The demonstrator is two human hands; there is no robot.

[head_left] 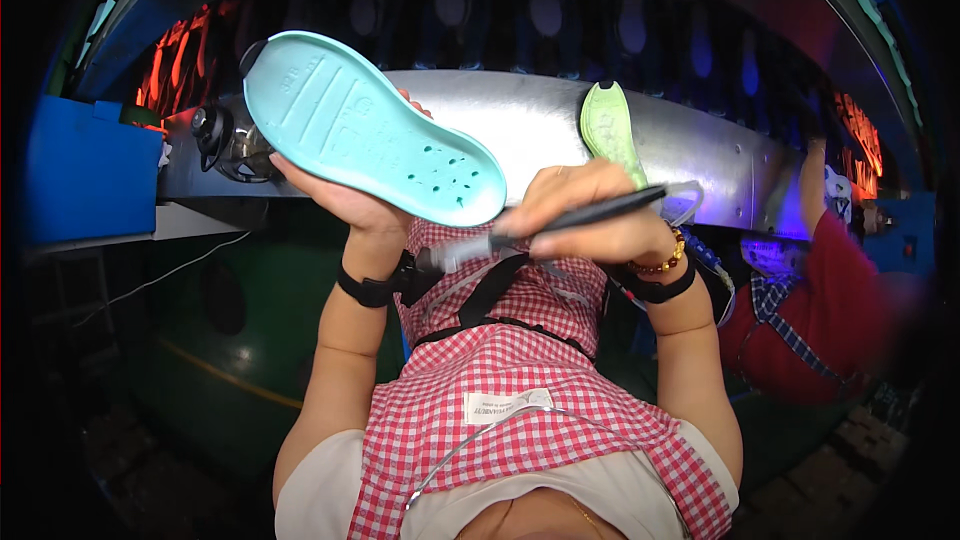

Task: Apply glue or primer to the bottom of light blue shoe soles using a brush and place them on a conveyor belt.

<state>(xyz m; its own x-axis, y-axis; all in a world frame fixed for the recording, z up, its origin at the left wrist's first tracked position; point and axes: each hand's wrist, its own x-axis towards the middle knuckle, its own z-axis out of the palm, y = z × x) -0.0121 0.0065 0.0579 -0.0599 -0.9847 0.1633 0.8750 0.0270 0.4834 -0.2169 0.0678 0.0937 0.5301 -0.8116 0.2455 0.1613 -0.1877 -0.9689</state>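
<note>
My left hand (350, 202) holds up a turquoise shoe sole (370, 130) from below, its fingers wrapped round the edge. The sole is tilted, with raised markings on its face, a cluster of small holes at the end near my right hand, and a black tip at the far left end. In my right hand (595, 210) is a brush with a black handle (610, 208). Its pale bristles (455, 254) are smeared by motion and stand just below the sole, apart from it. A light green shoe sole (610, 128) with a black tip lies on the metal bench beyond my right hand.
The shiny metal bench (490, 105) curves across in front of me. A clear bottle with a black lid (240, 148) stands left, by a blue box (95, 170). Dark sole shapes (545, 0) line the back. At right, a person in red (830, 310) reaches toward the bench.
</note>
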